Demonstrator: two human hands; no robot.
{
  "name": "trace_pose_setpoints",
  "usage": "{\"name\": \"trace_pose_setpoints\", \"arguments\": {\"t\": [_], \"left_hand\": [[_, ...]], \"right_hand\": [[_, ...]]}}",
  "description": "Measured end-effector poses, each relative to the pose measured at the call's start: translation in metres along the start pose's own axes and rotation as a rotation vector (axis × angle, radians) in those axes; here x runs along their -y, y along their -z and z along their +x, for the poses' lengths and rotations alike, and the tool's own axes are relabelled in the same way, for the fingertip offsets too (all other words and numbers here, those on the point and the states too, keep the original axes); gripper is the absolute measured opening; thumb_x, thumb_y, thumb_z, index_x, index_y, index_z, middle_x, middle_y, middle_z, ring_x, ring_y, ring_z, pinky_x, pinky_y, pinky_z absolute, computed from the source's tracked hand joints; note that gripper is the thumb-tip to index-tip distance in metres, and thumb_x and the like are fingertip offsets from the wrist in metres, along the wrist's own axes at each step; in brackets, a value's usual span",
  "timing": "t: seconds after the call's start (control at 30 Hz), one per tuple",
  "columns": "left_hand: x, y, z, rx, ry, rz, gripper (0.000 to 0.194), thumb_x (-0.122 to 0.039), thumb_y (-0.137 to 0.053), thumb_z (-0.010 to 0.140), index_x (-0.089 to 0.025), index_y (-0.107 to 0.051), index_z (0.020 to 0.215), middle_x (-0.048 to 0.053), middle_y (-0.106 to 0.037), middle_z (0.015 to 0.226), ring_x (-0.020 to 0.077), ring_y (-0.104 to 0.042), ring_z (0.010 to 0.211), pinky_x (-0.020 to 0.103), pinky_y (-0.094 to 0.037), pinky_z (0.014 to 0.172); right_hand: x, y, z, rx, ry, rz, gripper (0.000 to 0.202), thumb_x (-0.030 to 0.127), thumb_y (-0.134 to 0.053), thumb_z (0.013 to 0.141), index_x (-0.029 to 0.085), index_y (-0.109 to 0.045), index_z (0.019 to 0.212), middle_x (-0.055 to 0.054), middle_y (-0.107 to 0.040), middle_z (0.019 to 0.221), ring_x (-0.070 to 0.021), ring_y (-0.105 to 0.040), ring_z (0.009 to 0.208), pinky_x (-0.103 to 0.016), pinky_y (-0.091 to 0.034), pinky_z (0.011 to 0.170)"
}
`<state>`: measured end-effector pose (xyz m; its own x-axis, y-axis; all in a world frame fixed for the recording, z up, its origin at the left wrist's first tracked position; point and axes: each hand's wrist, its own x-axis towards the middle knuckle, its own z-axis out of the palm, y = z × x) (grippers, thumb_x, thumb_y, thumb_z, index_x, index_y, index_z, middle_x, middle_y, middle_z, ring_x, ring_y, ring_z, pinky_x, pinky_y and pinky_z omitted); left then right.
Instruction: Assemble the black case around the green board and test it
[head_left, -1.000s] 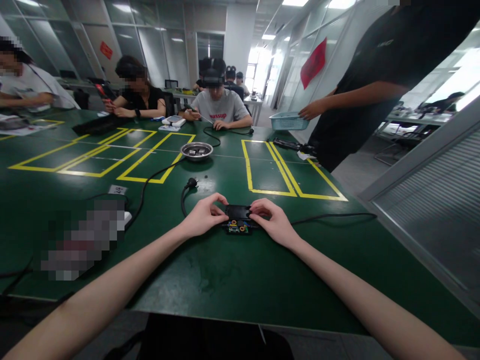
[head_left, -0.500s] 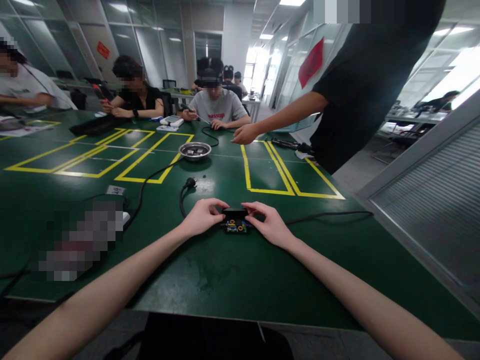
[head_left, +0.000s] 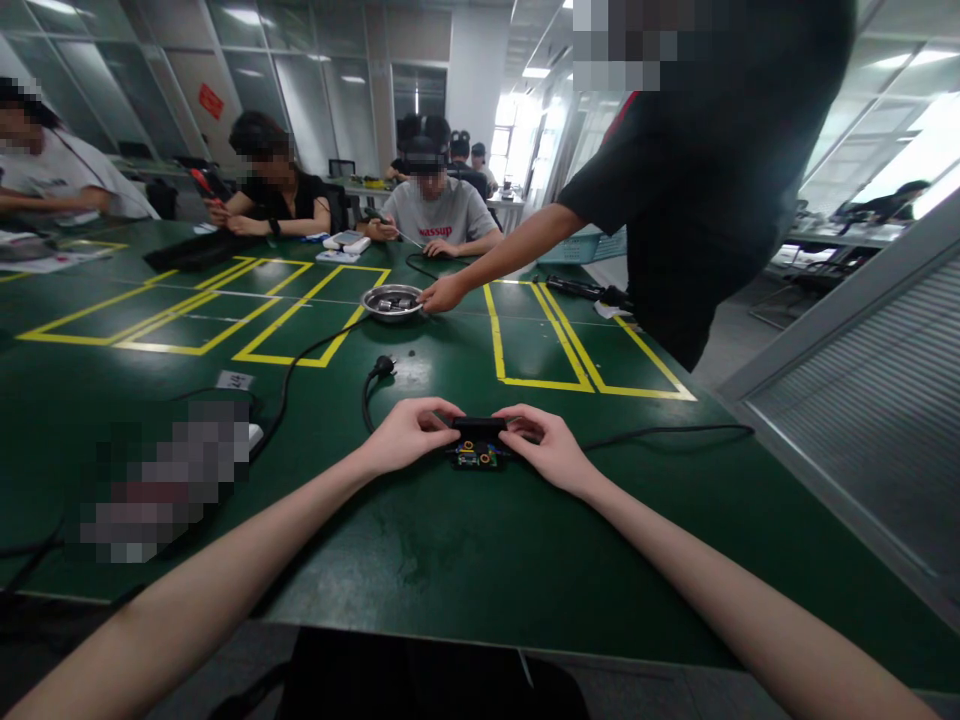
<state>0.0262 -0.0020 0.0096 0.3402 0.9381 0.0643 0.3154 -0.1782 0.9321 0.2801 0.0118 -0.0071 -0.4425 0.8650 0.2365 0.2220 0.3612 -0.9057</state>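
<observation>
On the green table (head_left: 420,570) sits a small black power adapter case with its circuit board (head_left: 478,459) exposed; two ring-shaped coils show on the board. A black cover (head_left: 481,427) stands upright along the board's far side. My left hand (head_left: 412,435) pinches the cover's left end between thumb and fingers. Its right end is gripped likewise by my right hand (head_left: 547,450). Whether the cover touches the case beneath is unclear. One black cord runs off to the right; another, ending in a black plug (head_left: 385,367), lies beyond my left hand.
A co-worker's hand (head_left: 442,293) touches the rim of a metal bowl (head_left: 391,317) holding metal parts. Yellow tape rectangles (head_left: 544,383) mark the tabletop. A blurred-out object (head_left: 176,475) lies left. A black tool (head_left: 581,289) rests at the far right; other people sit across.
The standing co-worker's hand has moved left and down to the metal bowl's rim. My hands and the cover stay nearly where they were, with a slight shift of the view.
</observation>
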Motion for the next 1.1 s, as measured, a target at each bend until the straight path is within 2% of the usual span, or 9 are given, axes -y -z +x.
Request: {"name": "trace_pose_setpoints", "arguments": {"t": [0.13, 0.23, 0.47, 0.7, 0.9, 1.1], "left_hand": [[0.003, 0.001, 0.000, 0.031, -0.006, -0.002, 0.031, -0.033, -0.075, 0.079, -0.014, -0.074, 0.104, 0.003, -0.075, 0.079, 0.0163, -0.069, 0.071, 0.027, -0.054, 0.069], [0.003, 0.003, 0.000, 0.059, -0.027, 0.007, 0.033, -0.036, -0.077, 0.078, -0.014, -0.074, 0.102, 0.004, -0.074, 0.082, 0.0158, -0.068, 0.074, 0.027, -0.054, 0.072], [-0.001, 0.009, -0.002, 0.157, -0.075, 0.107, 0.040, -0.042, -0.080, 0.077, -0.014, -0.077, 0.106, 0.005, -0.075, 0.090, 0.0161, -0.065, 0.078, 0.028, -0.052, 0.074], [-0.009, 0.006, -0.006, 0.166, -0.159, 0.240, 0.033, -0.038, -0.079, 0.077, -0.018, -0.076, 0.104, 0.004, -0.076, 0.097, 0.0169, -0.064, 0.079, 0.029, -0.052, 0.075], [-0.002, 0.000, -0.008, 0.137, -0.227, 0.335, 0.028, -0.038, -0.077, 0.083, -0.018, -0.073, 0.101, 0.004, -0.074, 0.097, 0.0166, -0.063, 0.079, 0.027, -0.048, 0.072], [0.000, -0.002, -0.010, 0.158, -0.319, 0.569, 0.034, -0.035, -0.082, 0.076, -0.020, -0.064, 0.102, 0.004, -0.068, 0.100, 0.0218, -0.065, 0.091, 0.029, -0.047, 0.077]], "right_hand": [[0.000, 0.003, 0.000, 0.031, -0.003, -0.010, 0.027, 0.042, -0.070, 0.089, 0.020, -0.072, 0.104, -0.004, -0.075, 0.090, -0.0213, -0.072, 0.084, -0.037, -0.061, 0.081], [0.001, 0.005, 0.000, 0.041, 0.011, -0.026, 0.027, 0.045, -0.067, 0.091, 0.020, -0.072, 0.101, -0.005, -0.074, 0.093, -0.0216, -0.071, 0.086, -0.037, -0.060, 0.081], [0.011, 0.003, -0.006, 0.096, 0.189, -0.125, 0.011, 0.030, -0.072, 0.087, 0.020, -0.071, 0.091, -0.009, -0.074, 0.110, -0.0214, -0.071, 0.094, -0.039, -0.060, 0.086], [0.012, 0.006, -0.008, 0.189, 0.254, -0.345, 0.018, 0.024, -0.071, 0.086, 0.021, -0.068, 0.104, -0.008, -0.076, 0.107, -0.0234, -0.073, 0.098, -0.041, -0.059, 0.090], [0.011, 0.003, -0.009, 0.236, 0.353, -0.485, 0.033, 0.021, -0.072, 0.084, 0.021, -0.065, 0.116, -0.009, -0.072, 0.110, -0.0243, -0.069, 0.099, -0.040, -0.057, 0.087], [0.009, -0.002, -0.010, 0.214, 0.390, -0.532, 0.026, 0.023, -0.067, 0.090, 0.020, -0.063, 0.116, -0.011, -0.072, 0.107, -0.0254, -0.067, 0.097, -0.041, -0.056, 0.083]]}}
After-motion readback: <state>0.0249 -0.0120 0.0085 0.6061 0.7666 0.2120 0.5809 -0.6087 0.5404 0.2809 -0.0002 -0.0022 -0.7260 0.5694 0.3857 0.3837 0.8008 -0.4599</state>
